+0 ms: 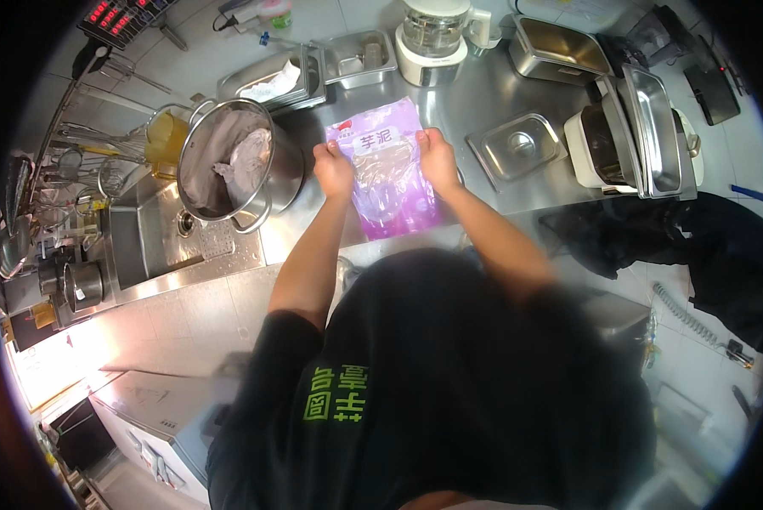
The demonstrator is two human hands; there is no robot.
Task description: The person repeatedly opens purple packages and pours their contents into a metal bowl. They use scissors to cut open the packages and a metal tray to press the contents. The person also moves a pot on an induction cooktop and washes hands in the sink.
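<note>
A purple plastic pouch point(397, 185) with a clear window and printed writing is held up over the front of the steel counter point(305, 223). My left hand point(334, 169) pinches its left edge, thumb on the front. On the opposite edge, my right hand point(439, 162) grips it in the same way. The pouch looks fairly flat, and what it holds cannot be made out. Just left of my left hand stands a large two-handled stainless steel pot point(286, 172), with a crumpled, pale plastic-like lump point(251, 162) inside.
A sink point(130, 248) lies left of the pot. Behind stand steel pans point(359, 80) and a glass electric kettle point(432, 60). To the right are a flat steel pan lid point(522, 146) and upright pans point(655, 134). Whisks point(110, 175) hang at far left.
</note>
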